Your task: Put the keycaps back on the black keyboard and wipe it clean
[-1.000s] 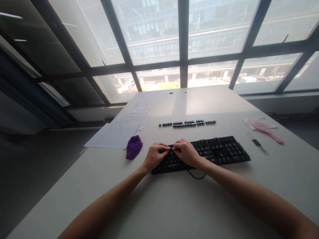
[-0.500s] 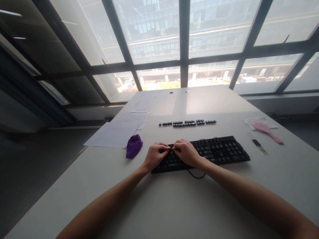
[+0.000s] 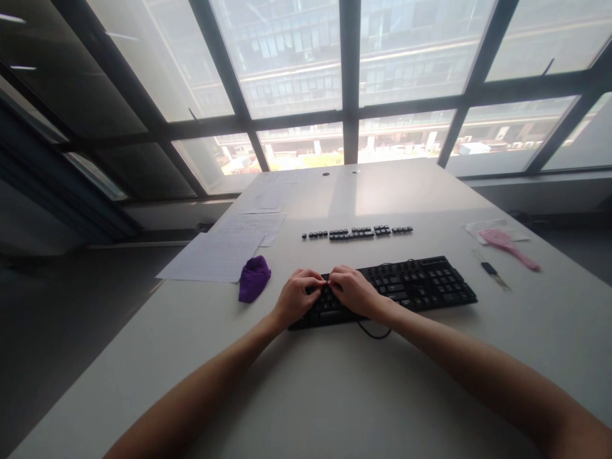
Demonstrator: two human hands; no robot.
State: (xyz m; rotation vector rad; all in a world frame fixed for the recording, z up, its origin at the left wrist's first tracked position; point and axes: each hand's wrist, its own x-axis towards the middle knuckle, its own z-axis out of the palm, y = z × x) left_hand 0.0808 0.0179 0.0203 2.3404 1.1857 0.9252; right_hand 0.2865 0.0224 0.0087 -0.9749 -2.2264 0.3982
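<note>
A black keyboard lies across the white table. Both hands rest on its left end, fingertips meeting over one spot. My left hand is curled with its fingers pinched together at the keys. My right hand is curled the same way, thumb and fingers pressed against the left hand's. What the fingertips pinch is hidden. A row of loose black keycaps lies on the table behind the keyboard.
A purple cloth sits left of the keyboard beside sheets of paper. At the right lie a pink brush and a small dark tool. The keyboard cable loops toward me. Large windows stand beyond the table's far edge.
The hands stay pinched at the same spot on the keyboard. The whole view has shifted slightly as my head moved.
</note>
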